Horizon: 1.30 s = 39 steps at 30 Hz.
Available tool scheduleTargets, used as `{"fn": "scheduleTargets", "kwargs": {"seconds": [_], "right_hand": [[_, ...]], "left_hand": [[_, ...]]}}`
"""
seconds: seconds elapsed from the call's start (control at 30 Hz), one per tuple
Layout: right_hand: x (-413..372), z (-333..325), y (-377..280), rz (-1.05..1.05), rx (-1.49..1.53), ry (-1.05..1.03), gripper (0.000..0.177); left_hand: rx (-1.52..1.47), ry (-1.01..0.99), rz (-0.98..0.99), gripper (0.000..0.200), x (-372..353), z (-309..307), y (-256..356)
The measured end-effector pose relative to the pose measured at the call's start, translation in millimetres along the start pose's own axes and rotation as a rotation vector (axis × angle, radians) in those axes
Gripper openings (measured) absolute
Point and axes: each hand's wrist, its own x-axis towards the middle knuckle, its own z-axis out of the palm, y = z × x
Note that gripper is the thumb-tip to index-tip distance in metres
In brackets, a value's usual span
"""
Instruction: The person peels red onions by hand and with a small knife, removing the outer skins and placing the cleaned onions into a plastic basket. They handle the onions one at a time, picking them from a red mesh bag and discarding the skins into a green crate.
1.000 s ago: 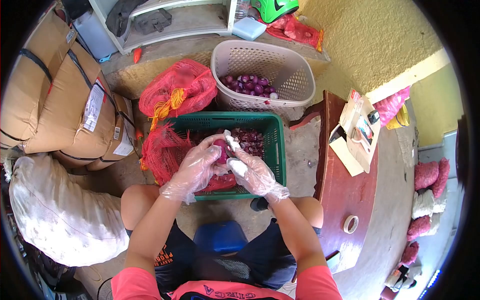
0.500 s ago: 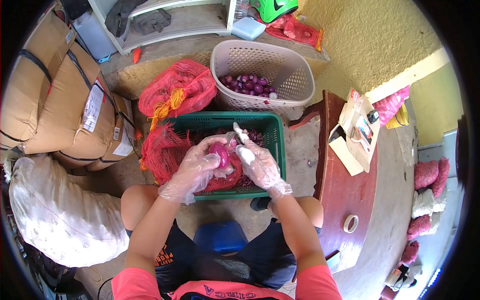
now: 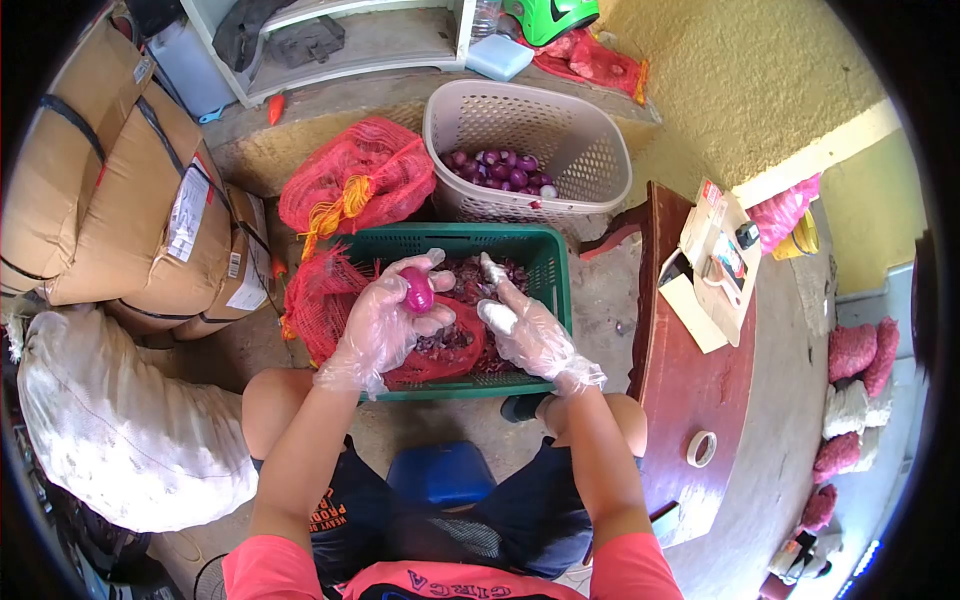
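A peeled, shiny red onion rests in my left hand, between thumb and fingers. My right hand is just to the right, its index finger and thumb stretched apart, with white patches on both; the other fingers are partly hidden. Both hands wear clear plastic gloves. Beneath them stands a green crate with dark onion skins in it. A red mesh bag hangs over the crate's left side, its opening lying inside among the skins.
Behind the crate stands a beige laundry basket with peeled onions. A tied red mesh sack lies beside it. To the right is a reddish wooden table with an open carton and tape roll. Wrapped bales and a white sack flank the left.
My hands have moved apart. The left one has shifted slightly left and up with the onion, opening its fingers somewhat; the right one has drawn away from the onion.
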Motion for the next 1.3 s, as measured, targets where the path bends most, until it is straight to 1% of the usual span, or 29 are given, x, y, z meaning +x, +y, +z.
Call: {"fn": "scheduleTargets", "kwargs": {"seconds": [0.07, 0.17, 0.27, 0.37, 0.47, 0.57, 0.6, 0.67, 0.7, 0.77, 0.9, 1.0, 1.07, 1.1, 1.13, 1.23, 1.27, 1.3], "right_hand": [[5.4, -31.2, -42.1, 0.581, 0.316, -0.271, 0.071], [7.2, -35.7, -42.1, 0.669, 0.413, -0.313, 0.079], [3.3, -30.4, -35.4, 0.648, 0.615, -0.360, 0.081], [6.7, -37.3, -47.3, 0.714, 0.589, -0.460, 0.085], [6.8, -40.0, -46.2, 0.716, 0.500, -0.507, 0.090], [6.9, -38.6, -47.4, 0.628, 0.337, -0.510, 0.092], [4.4, -35.6, -41.9, 0.589, 0.189, -0.496, 0.089], [-3.5, -26.3, -24.9, 0.503, -0.103, -0.465, 0.084], [-3.0, -26.2, -22.8, 0.521, -0.136, -0.518, 0.080], [-2.0, -27.6, -20.5, 0.559, -0.204, -0.621, 0.074], [-3.3, -28.5, -24.5, 0.664, -0.183, -0.604, 0.068], [-3.3, -28.1, -23.1, 0.754, -0.160, -0.607, 0.069], [-1.1, -27.0, -21.1, 0.784, -0.148, -0.629, 0.069], [-1.8, -26.8, -20.9, 0.764, -0.159, -0.616, 0.070], [-2.8, -26.2, -20.9, 0.744, -0.169, -0.602, 0.070], [-2.1, -25.9, -22.7, 0.717, -0.171, -0.600, 0.070], [-1.5, -26.3, -23.2, 0.714, -0.168, -0.604, 0.070], [-2.3, -25.5, -22.1, 0.690, -0.174, -0.600, 0.070]], "left_hand": [[-0.004, 0.012, 0.009, 0.052, 0.8, -1.9, -0.1], [-0.042, -0.002, -0.025, 0.050, -1.0, 9.8, -2.4], [-0.089, 0.004, -0.014, 0.049, 1.9, 10.5, -14.0], [-0.135, 0.011, 0.023, 0.047, 7.6, 3.7, -16.8], [-0.208, 0.056, 0.072, 0.043, 11.1, 4.5, -11.5], [-0.097, 0.143, 0.110, 0.038, 12.0, -0.1, -7.1], [-0.010, 0.237, 0.095, 0.037, 13.5, -1.1, -5.4], [0.134, 0.339, 0.088, 0.038, 16.2, -8.2, -8.1], [0.206, 0.389, 0.085, 0.039, 17.0, -9.8, -8.5], [0.186, 0.379, 0.019, 0.040, 16.0, -11.3, -6.3], [0.211, 0.380, -0.077, 0.043, 27.3, -7.9, -5.4], [0.386, 0.472, -0.140, 0.047, 47.1, 9.5, -4.5], [0.457, 0.462, -0.098, 0.048, 71.0, 15.2, -5.3], [0.490, 0.453, -0.077, 0.048, 84.2, 18.2, -7.3], [0.480, 0.399, -0.025, 0.048, 94.9, 23.6, -9.6], [0.032, 0.204, 0.224, 0.051, 127.4, 44.6, -13.5], [-0.104, 0.147, 0.295, 0.047, 134.6, 40.9, -13.2], [-0.090, 0.128, 0.332, 0.046, 132.9, 44.8, -11.8]]}}
